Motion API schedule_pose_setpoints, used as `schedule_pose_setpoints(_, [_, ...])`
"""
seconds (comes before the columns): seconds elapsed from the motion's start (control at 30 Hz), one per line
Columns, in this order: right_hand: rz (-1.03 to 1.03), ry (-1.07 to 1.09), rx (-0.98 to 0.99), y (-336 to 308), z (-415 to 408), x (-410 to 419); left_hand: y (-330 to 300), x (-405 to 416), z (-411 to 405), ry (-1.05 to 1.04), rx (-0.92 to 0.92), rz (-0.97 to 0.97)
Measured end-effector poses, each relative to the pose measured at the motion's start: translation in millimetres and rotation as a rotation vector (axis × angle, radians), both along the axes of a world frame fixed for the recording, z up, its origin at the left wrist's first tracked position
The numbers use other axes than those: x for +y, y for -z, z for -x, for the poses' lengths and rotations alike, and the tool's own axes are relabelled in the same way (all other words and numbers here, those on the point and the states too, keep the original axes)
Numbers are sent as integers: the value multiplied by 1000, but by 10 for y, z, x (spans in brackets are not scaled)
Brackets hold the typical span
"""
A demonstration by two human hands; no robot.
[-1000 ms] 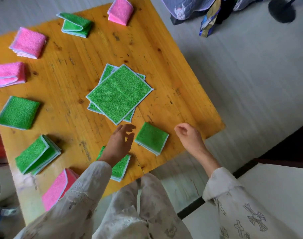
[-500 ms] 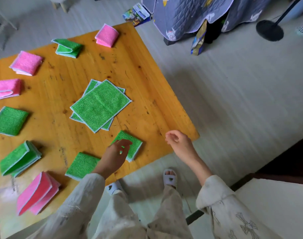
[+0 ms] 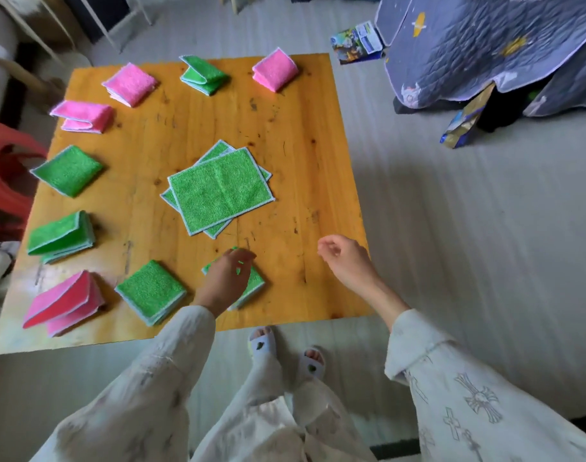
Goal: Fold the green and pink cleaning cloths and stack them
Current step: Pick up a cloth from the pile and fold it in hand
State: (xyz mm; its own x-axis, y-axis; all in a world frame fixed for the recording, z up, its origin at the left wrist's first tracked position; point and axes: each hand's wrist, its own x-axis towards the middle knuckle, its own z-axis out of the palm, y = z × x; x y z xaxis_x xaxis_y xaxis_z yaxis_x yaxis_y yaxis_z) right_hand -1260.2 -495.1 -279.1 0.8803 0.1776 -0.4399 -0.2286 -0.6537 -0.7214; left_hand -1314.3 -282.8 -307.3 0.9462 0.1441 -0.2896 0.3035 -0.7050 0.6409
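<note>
Unfolded green cloths (image 3: 220, 191) lie overlapping and flat in the middle of the wooden table (image 3: 301, 161). My left hand (image 3: 226, 278) lies over a small folded green cloth (image 3: 255, 283) near the front edge, fingers curled around its far edge. My right hand (image 3: 346, 261) hovers loosely curled near the table's right front corner, holding nothing. Folded cloths ring the table: green (image 3: 151, 291), pink (image 3: 65, 303), green (image 3: 61, 236), green (image 3: 67, 170), pink (image 3: 83, 115), pink (image 3: 130, 83), green (image 3: 203, 74), pink (image 3: 275, 73).
A red plastic stool (image 3: 5, 175) stands against the table's left side. A blue quilt (image 3: 485, 45) hangs at the upper right with packets (image 3: 356, 41) on the floor beside it. My slippered feet (image 3: 261, 345) are just below the front edge.
My left hand has moved from beside the small folded green cloth onto it, and its fingers have curled over it. My right hand stays near the corner. The view has swung to face the table squarely.
</note>
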Motion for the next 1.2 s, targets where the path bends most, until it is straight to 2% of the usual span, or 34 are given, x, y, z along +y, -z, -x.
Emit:
schedule_pose_setpoints(0.23, [102, -123, 72, 285, -542, 442, 467, 415, -715, 43, 97, -202])
schedule_pose_setpoints(0.5, [153, -156, 115, 696, -964, 746, 1012, 606, -1242, 123, 82, -397])
schedule_pose_setpoints(0.6, [149, -165, 142, 751, -1009, 784, 1053, 625, -1384, 111, 112, -455])
schedule_pose_setpoints(0.77, [137, -181, 155, 709, -1044, 815, 1026, 663, -1460, 179, -17, -552])
schedule_pose_setpoints(0.9, [115, -186, 132, 635, -1077, 824, 1003, 653, -1345, 221, 41, -539])
schedule_pose_setpoints(1.03, [96, -189, 114, 619, -1057, 795, 1024, 593, -1326, 257, 65, -623])
schedule_pose_setpoints(1.13, [91, -173, 106, 644, -991, 751, 1016, 552, -1370, 226, 43, -680])
schedule_pose_setpoints(1.2, [80, -158, 115, 641, -941, 711, 987, 535, -1378, 182, 40, -650])
